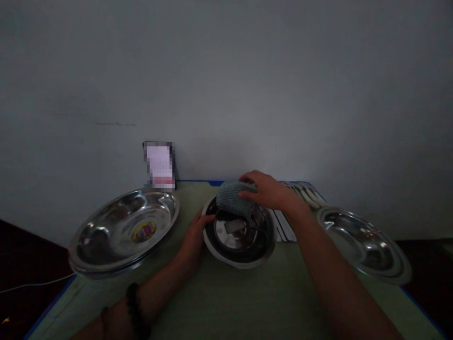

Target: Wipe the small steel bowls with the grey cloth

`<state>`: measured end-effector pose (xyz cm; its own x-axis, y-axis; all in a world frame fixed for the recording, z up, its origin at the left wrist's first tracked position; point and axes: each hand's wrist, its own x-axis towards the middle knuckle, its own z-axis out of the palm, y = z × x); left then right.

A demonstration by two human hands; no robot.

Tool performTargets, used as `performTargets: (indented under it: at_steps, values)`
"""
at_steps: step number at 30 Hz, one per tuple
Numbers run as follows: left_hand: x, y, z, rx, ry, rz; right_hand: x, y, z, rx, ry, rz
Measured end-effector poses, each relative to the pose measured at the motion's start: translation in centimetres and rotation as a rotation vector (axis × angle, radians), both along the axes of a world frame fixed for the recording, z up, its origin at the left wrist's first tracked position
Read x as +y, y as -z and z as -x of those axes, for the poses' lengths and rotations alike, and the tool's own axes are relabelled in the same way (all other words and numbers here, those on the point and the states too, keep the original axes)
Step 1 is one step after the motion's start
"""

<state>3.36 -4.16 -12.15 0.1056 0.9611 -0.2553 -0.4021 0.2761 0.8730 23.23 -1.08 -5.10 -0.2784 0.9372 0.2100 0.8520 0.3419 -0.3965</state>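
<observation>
A small steel bowl (244, 245) sits in the middle of a pale green table (219, 302). My left hand (196, 236) grips its left rim, thumb over the edge. My right hand (271, 191) hovers over the bowl's far side and holds a grey mesh scrubbing cloth (233, 198), which hangs into the bowl. A dark bead bracelet (136, 309) circles my left wrist.
A large steel basin (123, 231) with a sticker inside stands at the left. Another steel basin (364, 243) rests at the right, overhanging the table's edge. Several spoons (307, 193) lie on a striped mat (283, 226) behind my right hand. A blurred card (160, 165) leans on the wall.
</observation>
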Motion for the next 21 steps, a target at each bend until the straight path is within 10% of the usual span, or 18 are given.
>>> performTargets:
  at_steps: [9, 14, 21]
  values:
    - [0.2, 0.3, 0.0, -0.023, -0.004, -0.004, -0.2, 3.6, 4.7, -0.255, 0.022, 0.042]
    - [0.0, 0.0, -0.1, -0.007, -0.040, 0.018, 1.4, 2.5, 1.5, 0.106, -0.037, -0.043]
    - [-0.2, -0.4, 0.0, 0.008, -0.024, 0.039, 1.6, -0.1, -2.9, 0.600, 0.327, -0.330]
